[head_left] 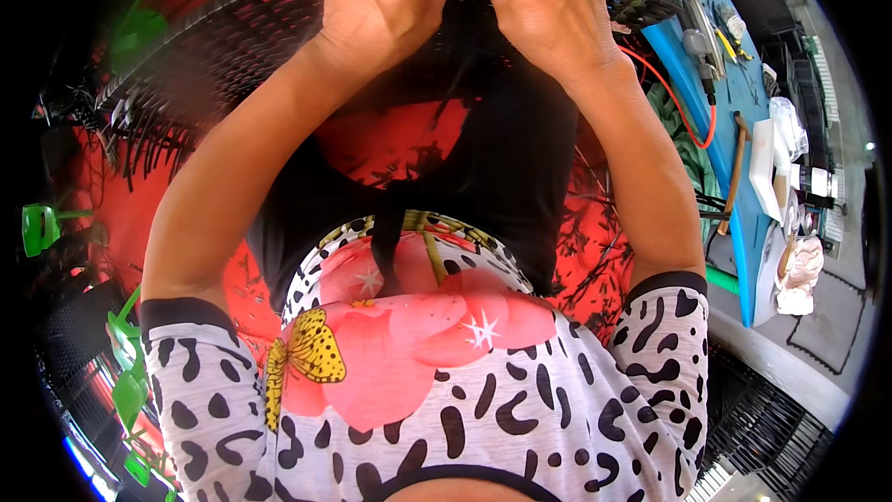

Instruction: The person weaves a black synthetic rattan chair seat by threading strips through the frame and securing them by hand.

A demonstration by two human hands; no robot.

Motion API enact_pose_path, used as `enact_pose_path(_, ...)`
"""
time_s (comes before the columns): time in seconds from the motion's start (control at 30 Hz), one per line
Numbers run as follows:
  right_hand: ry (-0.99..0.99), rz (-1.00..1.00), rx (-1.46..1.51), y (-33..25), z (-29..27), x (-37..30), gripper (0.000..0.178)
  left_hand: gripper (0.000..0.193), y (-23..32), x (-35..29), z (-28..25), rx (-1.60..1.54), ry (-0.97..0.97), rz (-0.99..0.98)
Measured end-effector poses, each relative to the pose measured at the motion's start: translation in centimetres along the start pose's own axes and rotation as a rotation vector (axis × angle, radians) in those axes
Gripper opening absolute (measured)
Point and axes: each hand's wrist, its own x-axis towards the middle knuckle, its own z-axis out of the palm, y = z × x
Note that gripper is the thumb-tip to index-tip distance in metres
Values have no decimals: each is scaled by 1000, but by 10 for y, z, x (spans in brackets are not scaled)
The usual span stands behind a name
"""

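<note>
Across the top spans a dark woven wicker piece [243, 37], with loose strip ends hanging from its left side. Curled fingers of my left hand [386, 5] press against its upper rim. Close beside it, my right hand [553, 14] is also closed at that rim, thumb and fingers drawn together. The picture's top edge cuts off part of both hands, so the exact pinch of the fingertips is hidden. Between the hands the open lattice of the weave shows.
To the right stands a blue table [662, 42], bearing a hammer [737, 167], a thin orange-red hose [708, 138] and a white box-like piece [767, 167]. Red floor covering [395, 139], littered with dark strip scraps, lies below. A green plastic object [39, 228] is at far left.
</note>
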Motion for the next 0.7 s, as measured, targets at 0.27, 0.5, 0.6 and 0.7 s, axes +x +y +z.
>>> enact_pose_path(0.27, 71, -133, -232, 44, -41, -19, 31, 23, -10, 2, -28, -408, -120, -207)
enact_pose_path(0.5, -114, -140, -198, 54, -50, -25, 30, 9, -93, -38, -86, -273, -417, -647)
enact_pose_path(0.6, -78, -277, -163, 71, -50, -27, 29, 8, -101, -45, -92, -289, -442, -724)
enact_pose_path(0.7, -264, -85, -364, 93, -68, -41, 17, 8, -99, -43, -96, -279, -413, -683)
